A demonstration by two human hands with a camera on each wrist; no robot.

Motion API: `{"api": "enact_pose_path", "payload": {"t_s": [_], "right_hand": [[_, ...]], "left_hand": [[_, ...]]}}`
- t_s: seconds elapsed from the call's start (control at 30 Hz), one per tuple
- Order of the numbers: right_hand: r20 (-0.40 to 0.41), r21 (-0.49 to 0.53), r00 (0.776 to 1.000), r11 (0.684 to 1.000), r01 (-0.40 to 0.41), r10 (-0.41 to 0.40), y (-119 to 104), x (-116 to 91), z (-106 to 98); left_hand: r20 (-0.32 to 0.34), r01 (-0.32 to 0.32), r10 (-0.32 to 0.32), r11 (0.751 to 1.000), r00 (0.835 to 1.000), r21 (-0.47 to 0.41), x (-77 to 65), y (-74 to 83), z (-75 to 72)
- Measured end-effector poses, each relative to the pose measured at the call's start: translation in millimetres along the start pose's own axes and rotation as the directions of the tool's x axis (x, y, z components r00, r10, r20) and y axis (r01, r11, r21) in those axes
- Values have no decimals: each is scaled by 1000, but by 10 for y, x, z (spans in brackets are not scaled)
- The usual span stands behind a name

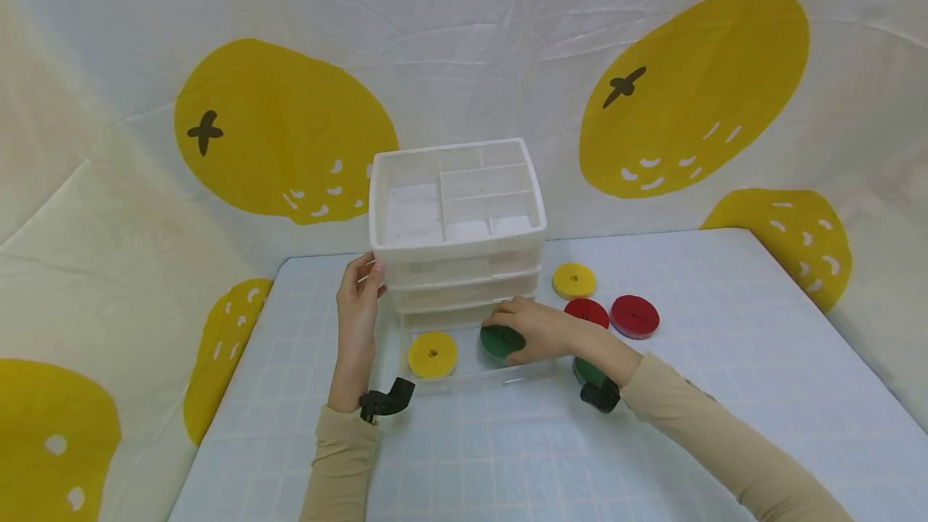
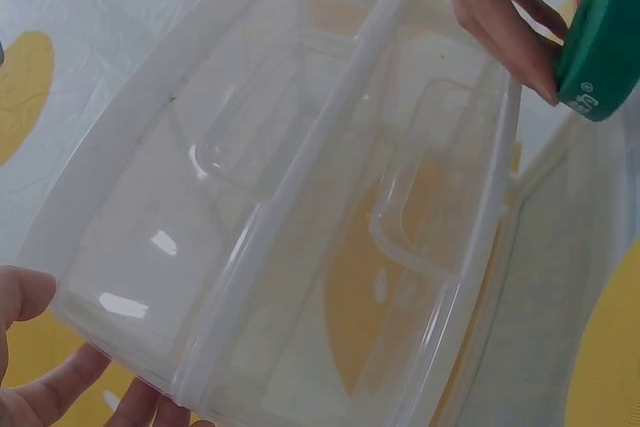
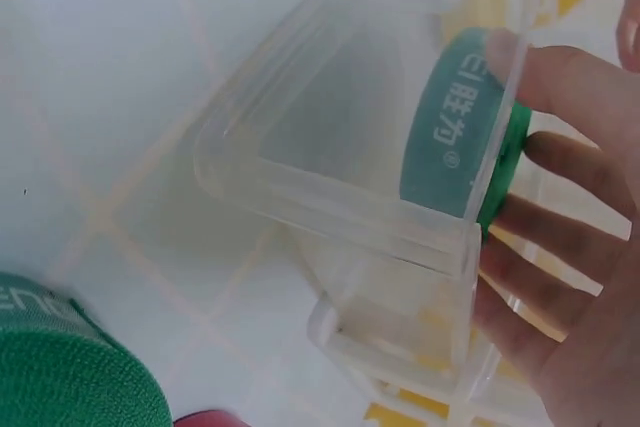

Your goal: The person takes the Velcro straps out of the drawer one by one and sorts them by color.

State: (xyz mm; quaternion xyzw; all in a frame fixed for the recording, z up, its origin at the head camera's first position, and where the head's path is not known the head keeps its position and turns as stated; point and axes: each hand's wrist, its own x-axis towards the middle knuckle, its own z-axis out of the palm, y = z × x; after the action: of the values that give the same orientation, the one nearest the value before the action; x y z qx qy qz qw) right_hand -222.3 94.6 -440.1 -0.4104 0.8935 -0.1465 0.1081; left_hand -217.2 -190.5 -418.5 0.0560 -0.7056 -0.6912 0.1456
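Note:
My right hand (image 1: 540, 330) grips a green tape roll (image 1: 500, 342) over the right part of a pulled-out clear drawer (image 1: 471, 382). In the right wrist view, the thumb and fingers lie around this lettered green roll (image 3: 450, 132), partly seen through the clear drawer wall. A yellow tape roll (image 1: 432, 354) lies flat in the drawer's left part. My left hand (image 1: 358, 292) touches the left side of the white drawer unit (image 1: 464, 248). In the left wrist view, its thumb and fingertips (image 2: 70, 379) rest along the unit's edge.
Right of the unit lie a yellow roll (image 1: 574, 280), two red rolls, one (image 1: 635, 316) fully visible, and another green roll (image 1: 590, 371) partly under my right wrist. The unit's top tray (image 1: 413, 212) has compartments. Behind it hangs a patterned cloth (image 1: 471, 95).

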Motion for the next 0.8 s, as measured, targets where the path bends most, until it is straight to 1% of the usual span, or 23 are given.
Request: {"api": "enact_pose_path", "payload": {"t_s": [0.17,0.3,0.53,0.8], "right_hand": [[-46,29,999,999,-24,25,-31,-50,-22],[-99,38,995,999,-9,13,-51,-111,-42],[-177,52,984,999,17,-8,-55,-243,-60],[-251,43,968,999,-6,16,-32,-419,-43]], "left_hand": [[0,0,0,1000,1000,-1,-2,-6,4],[1,-4,4,1000,1000,-2,-5,-7,2],[1,-13,13,1000,1000,-5,-6,-8,4],[-10,-5,5,1000,1000,-6,-5,3,13]]}}
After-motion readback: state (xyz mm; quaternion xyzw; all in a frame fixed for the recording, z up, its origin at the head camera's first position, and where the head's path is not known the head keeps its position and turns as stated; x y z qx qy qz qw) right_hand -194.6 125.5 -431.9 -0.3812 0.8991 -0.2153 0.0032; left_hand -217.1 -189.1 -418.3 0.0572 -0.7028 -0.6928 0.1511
